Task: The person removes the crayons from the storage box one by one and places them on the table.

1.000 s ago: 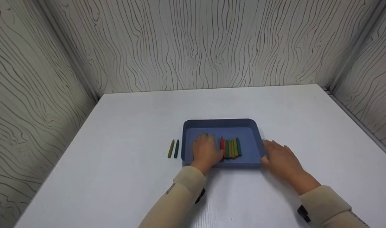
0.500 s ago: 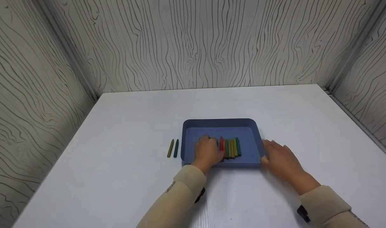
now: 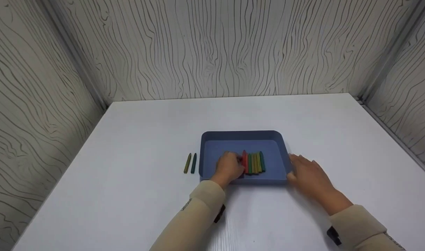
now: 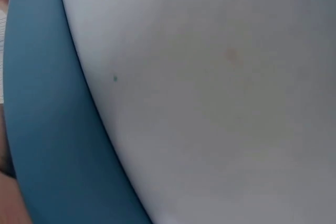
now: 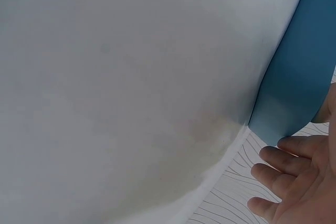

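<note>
In the head view my left hand (image 3: pixel 228 167) reaches over the front rim into a blue tray (image 3: pixel 242 182). Its fingers curl toward the thumb at the left end of a row of crayons (image 3: pixel 255 163), red, green and yellow. A dark bit between fingers and thumb looks like a dark crayon (image 3: pixel 239 159); most of it is hidden. Against the tray's right wall my right hand (image 3: pixel 310 176) rests with fingers extended. The right wrist view shows this right hand (image 5: pixel 302 177) with loosely straight fingers (image 5: pixel 286 161) touching the tray's corner (image 5: pixel 294 98).
Two loose crayons, one olive yellow (image 3: pixel 187 163) and one dark green (image 3: pixel 194 163), lie on the white table (image 3: pixel 146 139) left of the tray. Wood-patterned panels (image 3: pixel 212 52) stand behind and at both sides.
My left hand's fingers have drawn in and curled beside the red crayon, the hand sinking slightly toward the front of the tray. The right hand and tray stay put.
</note>
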`<state>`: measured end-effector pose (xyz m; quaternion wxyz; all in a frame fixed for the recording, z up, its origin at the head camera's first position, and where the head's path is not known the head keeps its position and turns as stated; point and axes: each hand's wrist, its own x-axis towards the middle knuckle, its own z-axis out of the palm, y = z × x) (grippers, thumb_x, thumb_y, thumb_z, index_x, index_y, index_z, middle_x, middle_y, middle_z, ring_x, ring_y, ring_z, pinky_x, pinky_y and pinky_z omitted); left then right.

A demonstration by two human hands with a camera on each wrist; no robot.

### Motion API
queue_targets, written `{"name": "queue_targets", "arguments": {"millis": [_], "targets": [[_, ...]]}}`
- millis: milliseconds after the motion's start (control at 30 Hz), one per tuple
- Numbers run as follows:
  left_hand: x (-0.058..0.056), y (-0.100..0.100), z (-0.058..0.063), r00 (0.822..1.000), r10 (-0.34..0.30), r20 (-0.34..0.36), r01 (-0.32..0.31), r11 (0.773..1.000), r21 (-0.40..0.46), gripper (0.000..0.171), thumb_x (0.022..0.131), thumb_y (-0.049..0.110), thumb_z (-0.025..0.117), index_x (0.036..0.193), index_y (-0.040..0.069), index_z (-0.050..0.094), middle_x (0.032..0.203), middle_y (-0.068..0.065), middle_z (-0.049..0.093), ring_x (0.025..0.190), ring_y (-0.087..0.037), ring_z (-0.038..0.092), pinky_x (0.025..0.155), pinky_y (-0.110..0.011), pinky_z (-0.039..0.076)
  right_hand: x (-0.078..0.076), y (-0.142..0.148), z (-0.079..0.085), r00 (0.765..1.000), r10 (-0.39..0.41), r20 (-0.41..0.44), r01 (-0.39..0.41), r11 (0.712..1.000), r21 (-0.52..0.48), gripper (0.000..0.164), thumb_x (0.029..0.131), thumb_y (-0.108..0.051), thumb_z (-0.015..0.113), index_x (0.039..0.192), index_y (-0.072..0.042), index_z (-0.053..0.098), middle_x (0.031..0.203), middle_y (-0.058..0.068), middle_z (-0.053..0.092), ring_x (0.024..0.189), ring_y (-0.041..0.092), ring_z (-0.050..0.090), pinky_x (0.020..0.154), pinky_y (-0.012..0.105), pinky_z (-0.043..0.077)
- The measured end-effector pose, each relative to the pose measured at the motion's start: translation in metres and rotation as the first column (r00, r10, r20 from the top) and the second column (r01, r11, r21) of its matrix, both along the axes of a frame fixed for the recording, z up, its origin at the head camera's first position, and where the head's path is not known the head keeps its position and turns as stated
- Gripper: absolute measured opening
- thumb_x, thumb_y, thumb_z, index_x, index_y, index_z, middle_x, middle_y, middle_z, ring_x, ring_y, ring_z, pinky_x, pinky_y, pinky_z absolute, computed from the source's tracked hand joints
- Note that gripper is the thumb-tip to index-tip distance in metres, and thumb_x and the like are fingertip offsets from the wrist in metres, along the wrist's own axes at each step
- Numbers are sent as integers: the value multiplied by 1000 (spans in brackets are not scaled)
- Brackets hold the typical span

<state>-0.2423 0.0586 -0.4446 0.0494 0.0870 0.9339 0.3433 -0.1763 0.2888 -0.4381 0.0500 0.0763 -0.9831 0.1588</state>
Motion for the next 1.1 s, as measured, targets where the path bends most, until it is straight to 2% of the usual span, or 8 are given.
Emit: {"name": "queue_targets", "arguments": {"millis": [100,167,400,533,733,933,1100], "targets": [[-1,1,1,998,17,59,-23,995,100,29,82,0,66,110,1,69,97,-6,67,88,-15,61,75,-31,51,0,0,0,1000,2,-10,-2,1000,5,54,88,-14,51,135,12,43,136,28,45,129,44,35,103,60,22],[-1,2,1,996,32,84,-42,991,127,30,81,-2,66,111,0,68,95,-6,67,84,-15,61,72,-30,52,0,0,-1,1000,3,-13,-3,1000,6,54,88,-14,51,135,12,43,136,28,45,129,44,36,103,60,22],[-3,3,2,992,74,105,-89,984,152,29,79,4,71,108,0,69,92,-6,67,77,-14,60,66,-29,51,-1,0,-2,1000,3,-7,-3,1000,-1,55,88,-14,50,135,12,42,137,28,45,130,44,35,103,60,21],[-3,1,5,990,72,120,-93,980,175,30,78,6,74,106,0,70,87,-5,67,71,-13,59,60,-27,50,-1,0,-2,1000,1,5,-1,1000,-12,56,88,-15,48,136,12,41,137,28,44,130,45,34,104,60,20],[-3,-4,9,988,77,133,-101,978,182,29,79,8,73,107,1,69,84,-2,66,68,-12,60,60,-27,50,-1,1,-2,1000,11,-8,-11,1000,-7,55,88,-14,49,136,12,41,137,28,45,130,45,34,103,61,21],[-5,-13,16,994,69,88,-84,979,188,28,81,9,71,108,3,70,87,-3,65,72,-14,57,62,-29,49,-1,1,-2,1000,8,-10,-9,1000,-15,54,88,-14,48,136,12,41,136,29,45,129,45,35,103,61,21],[-9,-26,25,998,64,17,-67,980,188,29,81,7,68,110,3,70,86,-4,65,70,-14,57,61,-28,48,-1,1,-3,1000,4,-14,-4,1000,-10,54,88,-13,48,135,13,41,135,29,45,129,46,35,103,61,21]]}}
